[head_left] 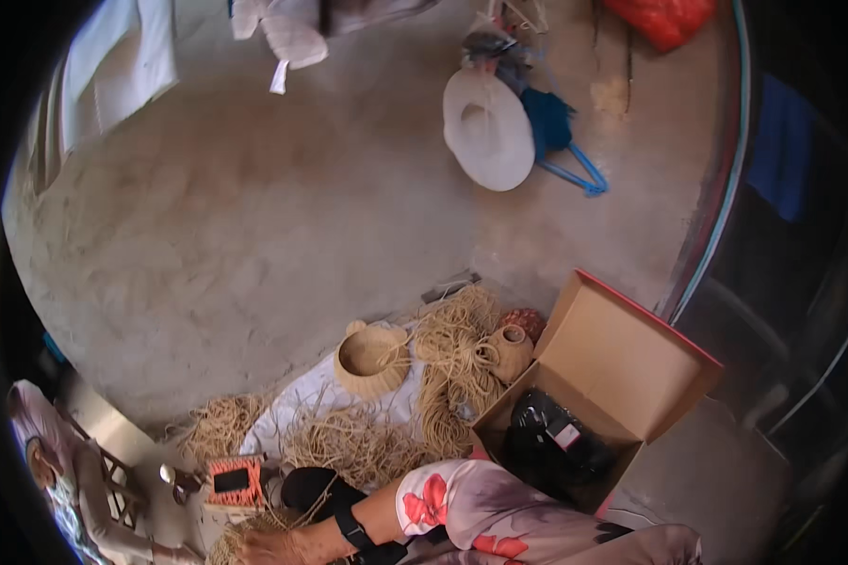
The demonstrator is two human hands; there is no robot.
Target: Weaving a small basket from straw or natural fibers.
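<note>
With the right hand cropped at tan fibre, I cannot tell either hand's grip.

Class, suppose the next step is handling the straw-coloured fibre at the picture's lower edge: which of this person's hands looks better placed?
Right, most likely. The right hand is at that straw-coloured fibre. The left hand is not in view, so its reach cannot be judged.

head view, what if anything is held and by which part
The right hand is at tan fibre, but the lower edge cuts both off, so any grip or its place cannot be told. The left hand is out of view.
</note>
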